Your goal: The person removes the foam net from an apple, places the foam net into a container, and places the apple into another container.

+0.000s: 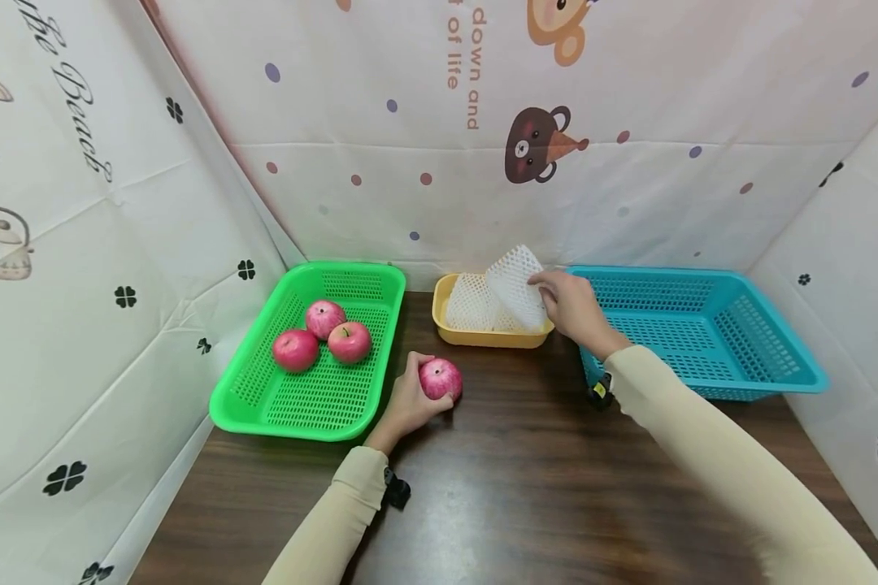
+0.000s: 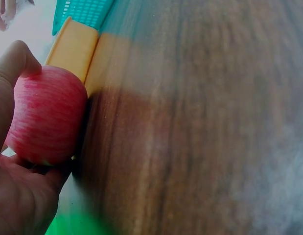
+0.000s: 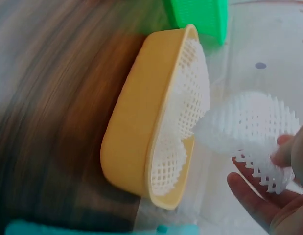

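My left hand (image 1: 408, 398) grips a red apple (image 1: 441, 380) low over the brown table, just right of the green basket. In the left wrist view, thumb and fingers curl round that apple (image 2: 49, 115). Above a small yellow basket (image 1: 488, 339), my right hand (image 1: 571, 307) pinches a white foam net sleeve (image 1: 515, 284) by its edge. The right wrist view shows this sleeve (image 3: 254, 129) between thumb and fingers, its near end beside the yellow rim. More white foam nets (image 3: 193, 93) lie inside the yellow basket.
At the left stands a green basket (image 1: 223, 406) with several red apples, one of them a lighter apple (image 1: 349, 342). A blue basket (image 1: 768, 341) stands at the right. A printed white cloth (image 1: 410, 106) hangs behind the wooden table (image 1: 527, 471).
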Available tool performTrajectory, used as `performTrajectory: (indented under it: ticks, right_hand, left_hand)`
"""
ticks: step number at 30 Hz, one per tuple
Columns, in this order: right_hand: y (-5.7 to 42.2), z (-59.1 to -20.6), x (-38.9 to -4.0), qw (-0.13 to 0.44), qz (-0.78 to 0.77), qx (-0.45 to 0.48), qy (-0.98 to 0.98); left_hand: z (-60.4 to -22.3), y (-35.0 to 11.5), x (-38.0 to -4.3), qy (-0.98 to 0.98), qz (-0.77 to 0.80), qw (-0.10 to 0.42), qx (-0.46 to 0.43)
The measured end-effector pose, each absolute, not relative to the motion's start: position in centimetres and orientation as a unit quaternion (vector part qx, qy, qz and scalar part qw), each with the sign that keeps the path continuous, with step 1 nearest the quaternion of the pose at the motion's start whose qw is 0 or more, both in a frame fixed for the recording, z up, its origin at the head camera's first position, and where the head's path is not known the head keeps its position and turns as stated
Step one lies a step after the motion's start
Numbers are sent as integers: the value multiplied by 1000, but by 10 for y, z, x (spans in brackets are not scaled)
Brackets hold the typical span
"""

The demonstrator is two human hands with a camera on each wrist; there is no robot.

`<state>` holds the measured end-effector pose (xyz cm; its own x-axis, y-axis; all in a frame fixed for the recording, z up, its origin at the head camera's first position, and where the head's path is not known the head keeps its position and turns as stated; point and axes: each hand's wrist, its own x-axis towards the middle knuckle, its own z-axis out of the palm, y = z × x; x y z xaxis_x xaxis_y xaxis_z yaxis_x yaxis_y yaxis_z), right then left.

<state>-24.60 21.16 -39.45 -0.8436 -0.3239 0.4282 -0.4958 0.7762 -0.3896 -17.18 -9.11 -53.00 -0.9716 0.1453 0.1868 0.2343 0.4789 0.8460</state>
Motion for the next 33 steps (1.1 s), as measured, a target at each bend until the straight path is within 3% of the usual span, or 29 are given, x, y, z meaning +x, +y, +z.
performTrajectory:
  ticks: [15, 33]
  right_hand:
    - [190, -413, -267, 132, 391, 18, -911]
    - [174, -444, -279, 87, 400, -38, -912]
  left_hand:
    - [-530, -92, -172, -858, -498, 49, -115]
    - [-530, -91, -171, -861, -494, 48, -112]
